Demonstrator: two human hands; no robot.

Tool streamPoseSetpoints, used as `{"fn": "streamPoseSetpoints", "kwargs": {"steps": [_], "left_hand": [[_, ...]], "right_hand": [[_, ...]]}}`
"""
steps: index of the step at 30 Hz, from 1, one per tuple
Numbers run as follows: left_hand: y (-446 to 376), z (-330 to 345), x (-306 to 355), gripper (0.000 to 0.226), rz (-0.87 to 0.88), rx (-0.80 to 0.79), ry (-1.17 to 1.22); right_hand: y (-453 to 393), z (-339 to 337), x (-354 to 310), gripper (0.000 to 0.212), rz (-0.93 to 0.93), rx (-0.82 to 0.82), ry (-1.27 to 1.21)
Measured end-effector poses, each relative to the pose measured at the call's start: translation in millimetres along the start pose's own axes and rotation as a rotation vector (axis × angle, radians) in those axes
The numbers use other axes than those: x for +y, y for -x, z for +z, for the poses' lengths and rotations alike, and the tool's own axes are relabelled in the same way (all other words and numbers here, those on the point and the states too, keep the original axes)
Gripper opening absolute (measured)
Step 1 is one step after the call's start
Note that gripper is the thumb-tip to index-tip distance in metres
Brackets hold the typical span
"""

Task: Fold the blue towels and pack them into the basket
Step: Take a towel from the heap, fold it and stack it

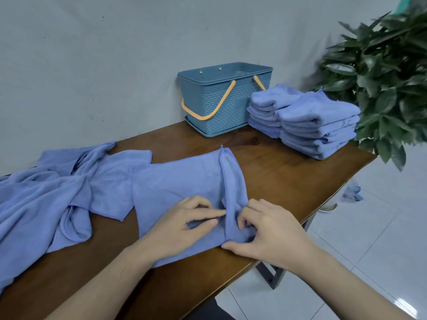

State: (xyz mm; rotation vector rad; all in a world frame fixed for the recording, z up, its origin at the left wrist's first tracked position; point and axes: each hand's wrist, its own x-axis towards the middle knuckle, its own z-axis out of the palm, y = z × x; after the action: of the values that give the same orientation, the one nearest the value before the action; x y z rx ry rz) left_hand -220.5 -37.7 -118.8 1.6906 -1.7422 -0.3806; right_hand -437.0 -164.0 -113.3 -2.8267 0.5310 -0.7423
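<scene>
In the head view the blue towel (180,188) lies flat on the table (288,179), its right edge rucked; left hand (182,227) and right hand (265,234) both pinch that bunched near corner. Best to pull the edge straight and square before folding; folded stacks (318,125) wait beside the basket (221,100)

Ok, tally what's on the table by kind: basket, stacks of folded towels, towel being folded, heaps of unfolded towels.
Basket: 1
Stacks of folded towels: 2
Towel being folded, under both hands: 1
Heap of unfolded towels: 1; the number of towels in it cannot be told
Total: 5
</scene>
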Motion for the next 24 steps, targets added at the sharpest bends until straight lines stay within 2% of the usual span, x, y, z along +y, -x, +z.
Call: {"fn": "streamPoseSetpoints", "kwargs": {"steps": [5, 8, 11, 12, 14, 15, 19, 24], "left_hand": [[4.5, 0.1, 8.4, 0.051, 0.049, -0.107, -0.245], [5.8, -0.7, 12.2, 0.061, 0.046, -0.162, -0.348], [7.6, -2.5, 13.7, 0.056, 0.057, -0.132, -0.298], [8.1, -3.3, 13.8, 0.046, 0.063, -0.111, -0.267], [8.2, -4.8, 12.2, 0.020, 0.055, -0.089, -0.201], [8.0, -6.6, 11.4, 0.015, 0.034, -0.093, -0.158], [6.9, -15.8, 3.8, 0.024, -0.089, -0.082, 0.083], [2.3, -17.1, 9.9, 0.026, -0.123, -0.105, 0.041]], "right_hand": [[0.1, 7.2, -15.3, 0.026, 0.160, 0.029, 0.081], [-1.6, -2.7, -8.5, 0.030, 0.322, -0.076, -0.168], [-3.0, -16.3, 3.2, 0.021, 0.430, -0.100, -0.366], [-3.6, -19.4, 7.1, 0.014, 0.462, -0.096, -0.444], [-5.9, -28.4, 14.4, 0.017, 0.517, -0.066, -0.553], [-7.2, -34.4, 18.7, 0.018, 0.544, -0.042, -0.584], [-12.5, -54.4, 40.5, 0.023, 0.628, 0.035, -0.630], [-11.9, -64.8, 37.5, 0.011, 0.577, 0.091, -0.653]]}}
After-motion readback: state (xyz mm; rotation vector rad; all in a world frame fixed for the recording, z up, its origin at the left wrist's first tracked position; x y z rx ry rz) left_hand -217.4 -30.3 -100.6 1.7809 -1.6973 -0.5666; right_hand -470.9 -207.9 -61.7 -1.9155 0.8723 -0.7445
